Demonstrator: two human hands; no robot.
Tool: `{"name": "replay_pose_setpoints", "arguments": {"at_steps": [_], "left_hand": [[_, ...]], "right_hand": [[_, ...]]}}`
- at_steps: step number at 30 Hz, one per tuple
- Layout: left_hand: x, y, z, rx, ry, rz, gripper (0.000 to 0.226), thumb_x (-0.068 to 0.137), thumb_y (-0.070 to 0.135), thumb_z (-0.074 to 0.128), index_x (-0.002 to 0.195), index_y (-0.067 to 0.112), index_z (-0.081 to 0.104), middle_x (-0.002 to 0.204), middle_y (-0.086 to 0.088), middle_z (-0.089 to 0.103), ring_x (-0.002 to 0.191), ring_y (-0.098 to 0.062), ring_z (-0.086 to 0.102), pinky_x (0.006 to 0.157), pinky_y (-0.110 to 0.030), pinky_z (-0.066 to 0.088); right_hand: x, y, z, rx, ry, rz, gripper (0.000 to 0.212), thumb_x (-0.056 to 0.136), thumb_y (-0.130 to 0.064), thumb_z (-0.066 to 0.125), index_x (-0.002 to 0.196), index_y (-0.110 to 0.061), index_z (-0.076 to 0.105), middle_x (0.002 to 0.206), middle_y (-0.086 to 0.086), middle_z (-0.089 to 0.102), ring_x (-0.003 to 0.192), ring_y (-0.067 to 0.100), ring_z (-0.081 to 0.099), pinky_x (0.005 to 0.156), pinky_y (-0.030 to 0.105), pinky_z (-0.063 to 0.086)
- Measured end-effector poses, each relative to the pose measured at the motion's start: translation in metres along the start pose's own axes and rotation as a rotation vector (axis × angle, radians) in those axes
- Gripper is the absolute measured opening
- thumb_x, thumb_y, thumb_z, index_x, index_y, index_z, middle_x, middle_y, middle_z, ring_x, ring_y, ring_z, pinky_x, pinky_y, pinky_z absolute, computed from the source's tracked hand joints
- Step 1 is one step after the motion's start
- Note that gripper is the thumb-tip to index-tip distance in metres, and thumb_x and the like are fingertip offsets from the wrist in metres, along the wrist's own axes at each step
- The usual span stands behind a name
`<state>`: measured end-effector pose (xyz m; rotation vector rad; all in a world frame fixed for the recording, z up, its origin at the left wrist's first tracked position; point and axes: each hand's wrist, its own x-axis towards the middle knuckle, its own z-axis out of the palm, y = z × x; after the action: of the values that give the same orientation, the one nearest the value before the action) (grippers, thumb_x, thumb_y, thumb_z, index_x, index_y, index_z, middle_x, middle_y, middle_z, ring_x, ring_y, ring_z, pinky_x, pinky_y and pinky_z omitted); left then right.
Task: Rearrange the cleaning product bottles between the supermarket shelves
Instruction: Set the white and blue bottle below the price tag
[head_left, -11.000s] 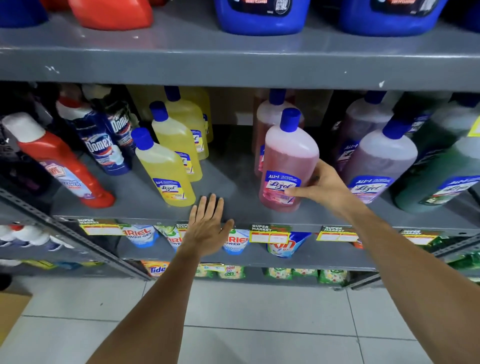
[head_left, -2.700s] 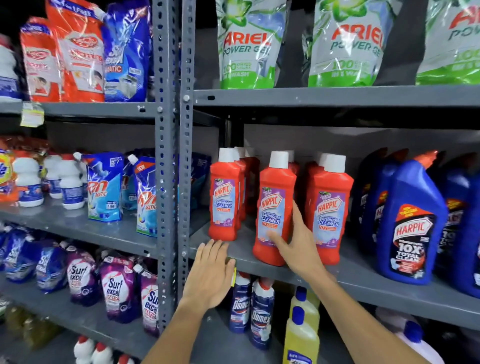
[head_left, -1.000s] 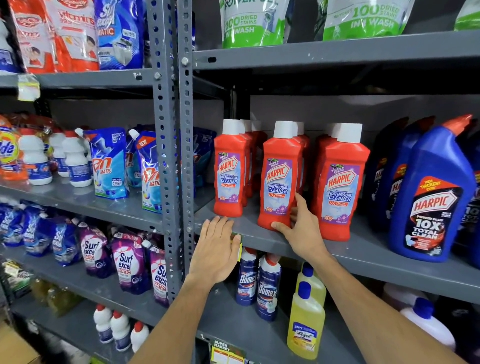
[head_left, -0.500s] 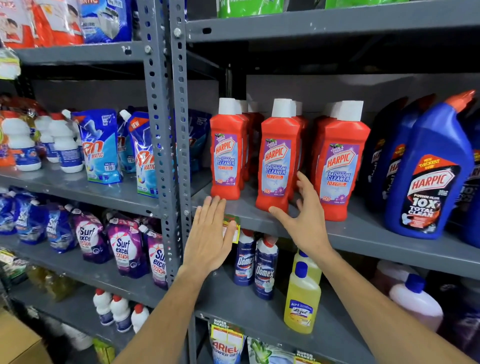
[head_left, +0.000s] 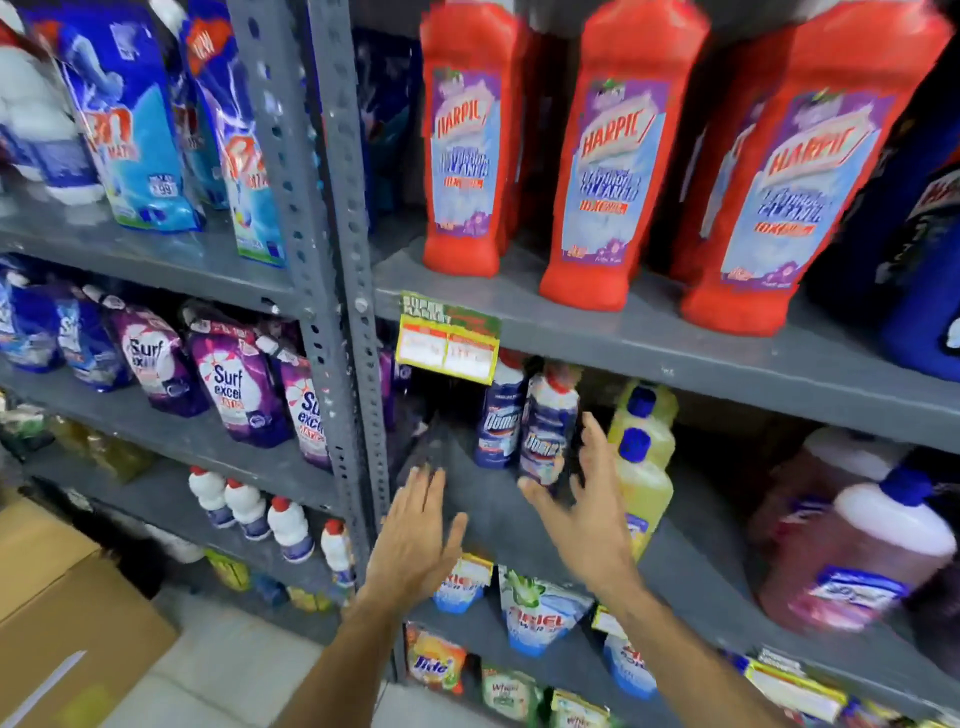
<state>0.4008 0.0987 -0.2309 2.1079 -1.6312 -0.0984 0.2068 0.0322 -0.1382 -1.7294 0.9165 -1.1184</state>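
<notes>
Three red Harpic bottles (head_left: 605, 161) stand in a row on the grey upper shelf (head_left: 675, 358). Below them, two blue-and-white Domex bottles (head_left: 545, 436) and yellow Lizol bottles (head_left: 641, 457) stand on the lower shelf (head_left: 498, 514). My right hand (head_left: 582, 514) is open with fingers spread, just in front of the Domex and yellow bottles, holding nothing. My left hand (head_left: 418, 540) is open, palm down, over the lower shelf's front edge. A pink Lizol bottle (head_left: 862, 561) stands at the right.
A grey perforated upright post (head_left: 322, 260) splits the shelving. To its left are detergent pouches (head_left: 228, 384) and small white bottles (head_left: 249, 509). Ariel and Tide packs (head_left: 535, 618) fill the shelf below. A cardboard box (head_left: 67, 613) sits on the floor at left.
My right hand has left the middle Harpic bottle and dropped to the lower shelf by the Domex bottles. My left hand moved down too. The view has tilted downward.
</notes>
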Motion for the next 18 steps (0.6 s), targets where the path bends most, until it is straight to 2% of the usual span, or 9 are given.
{"name": "replay_pose_setpoints", "arguments": {"at_steps": [1,2,4,6,8,10,12,15,18], "left_hand": [[0.0,-0.008,0.012,0.026,-0.041,0.0,0.083,0.091,0.063,0.012,0.153,0.008,0.014,0.162,-0.01,0.013,0.15,-0.022,0.004,0.121,-0.036,0.004],[0.001,-0.016,0.023,0.047,-0.063,0.003,0.086,0.091,0.065,0.011,0.152,0.005,0.019,0.161,-0.014,0.017,0.15,-0.026,0.01,0.12,-0.038,0.007],[0.002,-0.03,0.042,0.082,-0.08,-0.003,0.091,0.09,0.068,0.008,0.15,0.0,0.023,0.159,-0.019,0.021,0.149,-0.031,0.014,0.119,-0.042,0.011],[0.003,-0.039,0.055,0.11,-0.16,-0.042,0.096,0.085,0.07,0.001,0.152,0.002,0.014,0.162,-0.017,0.01,0.15,-0.028,0.002,0.119,-0.038,0.0],[0.005,-0.044,0.061,0.133,-0.22,-0.067,0.097,0.082,0.069,-0.004,0.153,0.004,0.006,0.163,-0.015,0.003,0.15,-0.026,-0.004,0.118,-0.036,-0.006],[0.005,-0.051,0.067,0.174,-0.231,-0.073,0.089,0.087,0.063,0.001,0.153,0.003,0.009,0.162,-0.016,0.007,0.15,-0.027,0.0,0.119,-0.038,-0.002],[0.004,-0.057,0.073,0.233,-0.181,-0.038,0.08,0.094,0.057,0.012,0.151,0.001,0.018,0.16,-0.018,0.019,0.149,-0.03,0.011,0.12,-0.041,0.007],[0.002,-0.061,0.08,0.262,-0.105,0.005,0.071,0.098,0.05,0.026,0.147,-0.002,0.03,0.154,-0.019,0.033,0.145,-0.033,0.024,0.118,-0.044,0.018],[0.004,-0.06,0.083,0.259,-0.079,-0.009,0.069,0.097,0.047,0.029,0.146,-0.003,0.031,0.153,-0.02,0.034,0.144,-0.034,0.025,0.117,-0.046,0.021]], "right_hand": [[0.005,0.016,0.004,0.014,0.002,0.07,0.082,0.084,0.0,0.074,0.143,-0.029,0.025,0.13,-0.034,0.037,0.109,-0.034,0.042,0.084,-0.004,0.039],[0.01,0.03,0.009,0.009,0.016,0.136,0.088,0.084,-0.001,0.074,0.147,-0.028,0.02,0.129,-0.034,0.034,0.11,-0.03,0.042,0.084,-0.004,0.036],[0.021,0.056,0.016,-0.012,0.047,0.251,0.096,0.085,-0.008,0.075,0.157,-0.021,0.012,0.138,-0.022,0.033,0.125,-0.009,0.036,0.099,0.008,0.032],[0.034,0.079,0.022,-0.029,0.07,0.359,0.1,0.087,-0.014,0.074,0.159,-0.018,0.005,0.151,-0.009,0.032,0.135,0.004,0.033,0.11,0.025,0.032],[0.043,0.095,0.028,-0.067,0.09,0.411,0.102,0.086,-0.018,0.074,0.159,-0.02,0.003,0.16,0.0,0.031,0.144,0.016,0.035,0.116,0.035,0.033],[0.052,0.108,0.033,-0.119,0.108,0.426,0.1,0.086,-0.018,0.073,0.159,-0.019,0.004,0.159,0.003,0.036,0.142,0.022,0.041,0.111,0.032,0.036],[0.06,0.115,0.037,-0.156,0.14,0.451,0.098,0.088,-0.017,0.072,0.159,-0.02,0.005,0.155,0.003,0.041,0.137,0.025,0.046,0.102,0.028,0.038],[0.076,0.121,0.043,-0.18,0.168,0.45,0.097,0.086,-0.019,0.074,0.157,-0.025,0.009,0.148,0.003,0.05,0.129,0.025,0.053,0.104,0.036,0.044],[0.088,0.126,0.049,-0.203,0.183,0.439,0.081,0.084,-0.018,0.074,0.148,-0.025,0.026,0.13,-0.002,0.062,0.113,0.022,0.06,0.097,0.039,0.049]]}}
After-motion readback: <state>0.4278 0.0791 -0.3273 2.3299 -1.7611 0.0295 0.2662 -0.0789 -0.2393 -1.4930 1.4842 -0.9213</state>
